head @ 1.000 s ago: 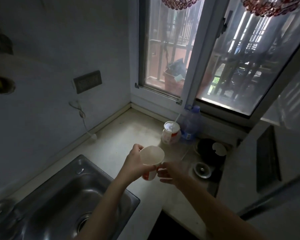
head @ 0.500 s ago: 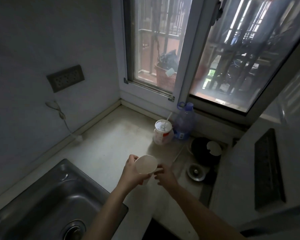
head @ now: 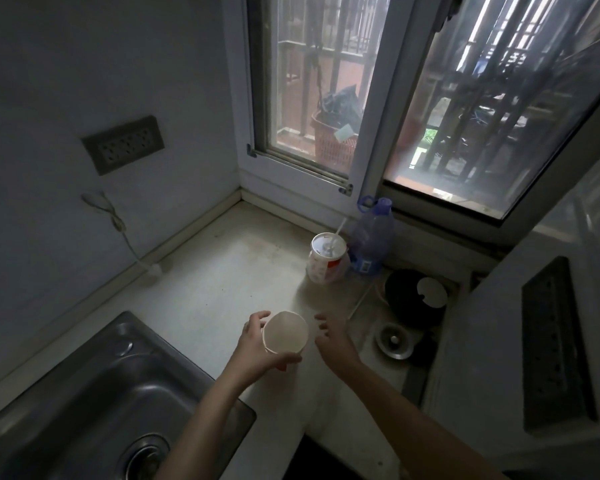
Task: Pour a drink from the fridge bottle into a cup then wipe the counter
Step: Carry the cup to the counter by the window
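Note:
An empty white paper cup [head: 285,332] is upright over the pale counter [head: 201,292], near its front edge. My left hand [head: 257,344] is wrapped around the cup's side. Just right of the cup, my right hand [head: 329,336] hovers with fingers spread and apart from it. A clear plastic bottle with a blue cap [head: 371,237] stands at the back by the window. I cannot tell whether the cup's base touches the counter.
A lidded takeaway cup with a straw [head: 326,258] stands left of the bottle. A steel sink [head: 94,403] lies at the front left. A black round pot [head: 413,303] and a metal drain strainer [head: 394,341] sit at the right, beside a white appliance [head: 534,341]. A plug [head: 155,268] rests on the counter.
The cup has come down toward the counter in my left hand. My right hand has let go of the cup and now sits apart with open fingers.

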### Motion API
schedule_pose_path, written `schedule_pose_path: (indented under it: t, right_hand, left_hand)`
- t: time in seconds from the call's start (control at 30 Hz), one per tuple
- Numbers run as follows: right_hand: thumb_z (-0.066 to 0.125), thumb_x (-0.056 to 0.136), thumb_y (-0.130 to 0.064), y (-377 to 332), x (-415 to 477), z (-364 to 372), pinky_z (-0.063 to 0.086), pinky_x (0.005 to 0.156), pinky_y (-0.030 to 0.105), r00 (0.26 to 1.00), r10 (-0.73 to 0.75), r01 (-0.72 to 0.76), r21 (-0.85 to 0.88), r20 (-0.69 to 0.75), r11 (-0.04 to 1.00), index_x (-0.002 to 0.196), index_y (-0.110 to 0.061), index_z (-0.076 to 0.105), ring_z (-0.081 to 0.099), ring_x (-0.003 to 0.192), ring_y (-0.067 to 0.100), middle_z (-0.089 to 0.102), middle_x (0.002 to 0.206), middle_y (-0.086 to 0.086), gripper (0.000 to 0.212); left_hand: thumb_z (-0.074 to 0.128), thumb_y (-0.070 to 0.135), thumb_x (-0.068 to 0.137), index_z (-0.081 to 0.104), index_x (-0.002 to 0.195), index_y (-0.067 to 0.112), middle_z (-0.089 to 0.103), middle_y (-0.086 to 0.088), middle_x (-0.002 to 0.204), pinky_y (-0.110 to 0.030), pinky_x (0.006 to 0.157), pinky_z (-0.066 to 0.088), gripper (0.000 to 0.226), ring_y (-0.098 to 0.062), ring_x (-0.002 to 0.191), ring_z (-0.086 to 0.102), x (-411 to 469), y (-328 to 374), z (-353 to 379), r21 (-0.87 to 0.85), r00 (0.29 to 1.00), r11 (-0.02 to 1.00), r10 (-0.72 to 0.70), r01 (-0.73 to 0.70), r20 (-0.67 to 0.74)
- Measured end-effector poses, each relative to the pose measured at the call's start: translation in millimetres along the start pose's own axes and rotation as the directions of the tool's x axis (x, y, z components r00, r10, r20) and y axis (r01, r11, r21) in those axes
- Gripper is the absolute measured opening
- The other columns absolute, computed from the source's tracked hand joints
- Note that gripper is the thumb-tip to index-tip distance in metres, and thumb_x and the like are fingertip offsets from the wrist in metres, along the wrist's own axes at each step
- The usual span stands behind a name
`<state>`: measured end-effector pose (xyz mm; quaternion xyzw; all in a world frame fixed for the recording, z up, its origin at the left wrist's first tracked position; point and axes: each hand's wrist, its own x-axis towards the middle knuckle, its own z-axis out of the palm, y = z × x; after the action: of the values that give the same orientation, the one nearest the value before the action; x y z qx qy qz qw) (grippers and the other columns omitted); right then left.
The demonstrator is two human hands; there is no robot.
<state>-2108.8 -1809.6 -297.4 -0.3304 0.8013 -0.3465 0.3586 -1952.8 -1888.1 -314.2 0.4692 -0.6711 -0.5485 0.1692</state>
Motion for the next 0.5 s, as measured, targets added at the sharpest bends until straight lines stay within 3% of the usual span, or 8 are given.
schedule_pose_path:
  t: [0.07,0.17,0.27,0.37,0.5]
  right_hand:
    - [0.052,0.087,-0.006,-5,2,-7,0.038,0.082,0.018,0.997,-0.045,0.039,-0.095,-0.056,0.995,0.134,-0.017,0.042,0.047,0.118,0.021,0.045,0.139,0.008,0.05]
    - [0.053,0.088,-0.009,-19,3,-16,0.036,0.094,0.024,0.979,-0.164,0.132,-0.236,-0.121,0.963,0.137,-0.009,0.039,0.045,0.125,0.026,0.044,0.139,0.011,0.051]
    - [0.055,0.083,-0.006,-39,-6,-19,0.037,0.094,0.024,0.931,-0.337,0.259,-0.393,-0.142,0.882,0.138,-0.012,0.039,0.045,0.124,0.025,0.046,0.137,0.009,0.058]
    - [0.06,0.081,-0.009,-59,-20,-11,0.041,0.105,0.037,0.877,-0.463,0.379,-0.405,-0.131,0.832,0.143,-0.019,0.033,0.04,0.132,0.022,0.038,0.147,0.004,0.068]
    - [0.064,0.085,-0.024,-77,-43,14,0.02,0.116,0.034,0.793,-0.609,0.474,-0.601,-0.026,0.643,0.145,-0.022,0.033,0.028,0.14,0.018,0.032,0.153,0.0,0.068]
  left_hand:
    - [0.088,0.05,0.059,0.032,0.139,0.027,0.041,-0.001,0.136,-0.029,0.093,0.043,0.101,-0.02,0.126,0.043,-2,3,-8,0.12,0.998,0.992,0.039,-0.033,-0.051]
    - [0.071,0.06,0.076,0.03,0.143,0.025,0.037,0.0,0.144,-0.034,0.104,0.036,0.086,-0.016,0.133,0.036,-8,13,-24,0.261,0.986,0.96,0.129,-0.1,-0.1]
    - [0.06,0.064,0.082,0.029,0.145,0.023,0.035,0.002,0.147,-0.035,0.104,0.039,0.081,-0.016,0.134,0.038,-19,25,-41,0.419,0.963,0.896,0.225,-0.145,-0.147]
    - [0.057,0.064,0.084,0.03,0.145,0.023,0.036,0.002,0.149,-0.03,0.103,0.041,0.079,-0.016,0.132,0.042,-35,35,-57,0.589,0.925,0.788,0.338,-0.177,-0.175]
    - [0.059,0.058,0.087,0.031,0.145,0.021,0.034,-0.002,0.151,-0.031,0.111,0.033,0.075,-0.019,0.139,0.037,-70,35,-84,0.738,0.864,0.654,0.458,-0.168,-0.209]
